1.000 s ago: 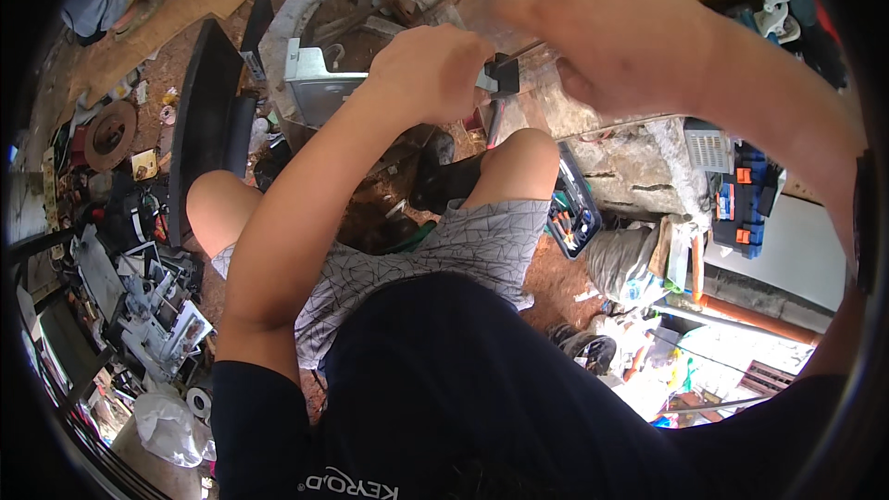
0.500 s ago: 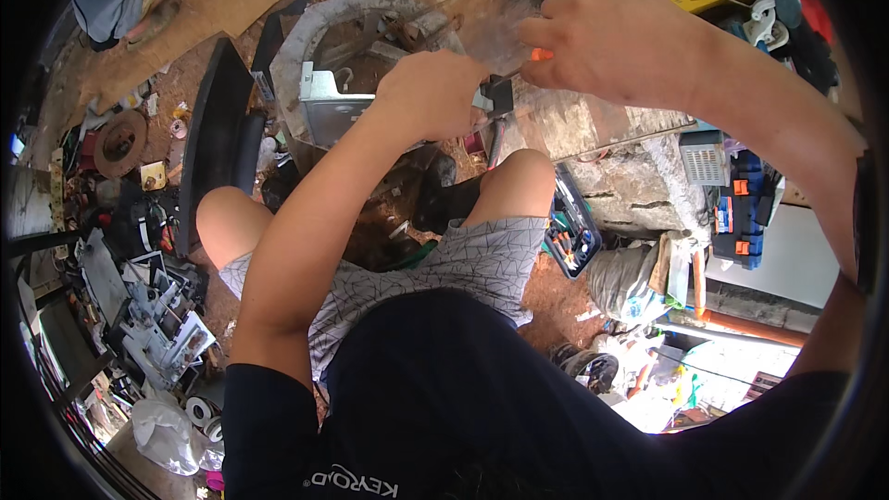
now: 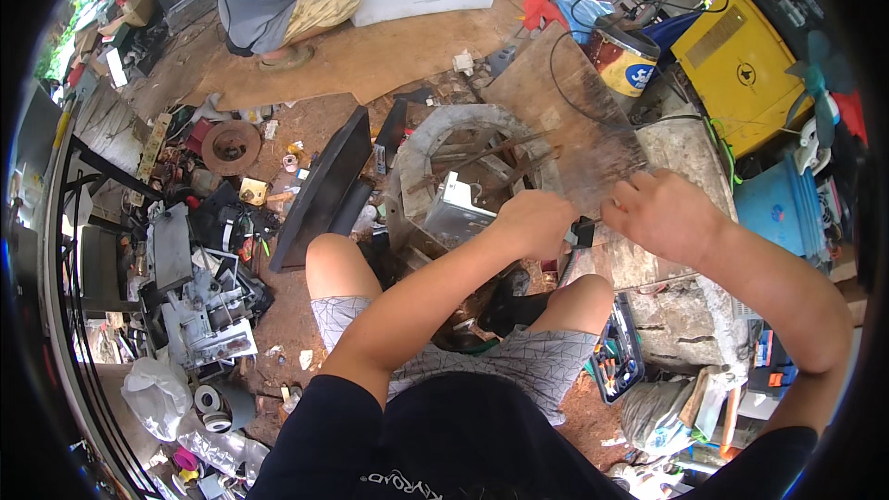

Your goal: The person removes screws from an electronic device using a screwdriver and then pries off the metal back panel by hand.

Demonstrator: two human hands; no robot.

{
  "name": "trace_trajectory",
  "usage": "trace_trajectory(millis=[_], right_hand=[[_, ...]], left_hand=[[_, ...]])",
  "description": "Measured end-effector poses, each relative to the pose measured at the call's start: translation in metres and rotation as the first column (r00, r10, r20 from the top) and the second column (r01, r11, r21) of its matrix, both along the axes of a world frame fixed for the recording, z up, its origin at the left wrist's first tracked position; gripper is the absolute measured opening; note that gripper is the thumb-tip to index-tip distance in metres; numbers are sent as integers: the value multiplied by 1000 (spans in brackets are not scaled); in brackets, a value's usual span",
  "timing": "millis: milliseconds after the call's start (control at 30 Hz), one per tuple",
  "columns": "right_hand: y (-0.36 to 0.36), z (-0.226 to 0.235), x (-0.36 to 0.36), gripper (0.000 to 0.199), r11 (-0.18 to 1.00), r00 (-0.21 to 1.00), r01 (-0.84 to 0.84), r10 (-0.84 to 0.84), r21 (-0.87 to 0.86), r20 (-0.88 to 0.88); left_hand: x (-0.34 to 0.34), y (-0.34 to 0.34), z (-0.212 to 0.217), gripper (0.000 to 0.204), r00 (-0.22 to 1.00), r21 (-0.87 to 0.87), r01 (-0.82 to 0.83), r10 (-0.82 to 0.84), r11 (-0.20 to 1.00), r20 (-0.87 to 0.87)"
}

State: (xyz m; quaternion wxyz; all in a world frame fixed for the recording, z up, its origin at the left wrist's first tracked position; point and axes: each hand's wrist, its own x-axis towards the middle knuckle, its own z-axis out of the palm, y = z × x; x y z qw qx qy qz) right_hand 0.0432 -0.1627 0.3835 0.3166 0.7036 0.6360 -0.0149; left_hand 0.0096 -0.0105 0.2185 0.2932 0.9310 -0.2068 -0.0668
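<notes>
My left hand (image 3: 539,225) is closed at the right end of a silver metal case (image 3: 456,211), its fingers mostly hidden under the knuckles. A small dark block (image 3: 582,231) shows just past those fingers, between the two hands. On the other side of the block, my right hand (image 3: 669,218) is closed, with curled fingertips close to it. Whatever the right hand grips is hidden now; an orange bit showed between its fingers earlier. The case is over a round, pale, worn frame (image 3: 421,157) in front of my knees.
A black flat panel (image 3: 324,187) stands left of the frame. Scrap metal parts (image 3: 208,306) lie farther left. At right are a wooden board (image 3: 579,125), a tin bucket (image 3: 622,60) and a yellow case (image 3: 741,65). A tool tray (image 3: 619,352) lies by my right knee. Another person (image 3: 282,0) crouches far back.
The view has tilted up, bringing the far ground and the other person in. My right hand is lower relative to the left, and the orange bit in it no longer shows.
</notes>
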Motion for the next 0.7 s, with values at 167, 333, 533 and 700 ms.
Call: trace_trajectory(millis=[167,333,533,700], right_hand=[[9,17,13,19,852,770,515,-508,-94,-387],[26,18,18,21,516,451,807,-853,-288,-265],[19,3,11,19,935,965,241,-260,-260,-41],[15,4,6,25,996,998,46,-50,-74,-49]], left_hand=[[0,0,2,40,1000,-4,-12,12,1000,-23],[0,-3,-7,39,998,-26,-24,25,999,58],[2,-1,-3,37,1000,18,-9,8,1000,16],[4,-3,-4,37,999,-10,-17,17,1000,33]])
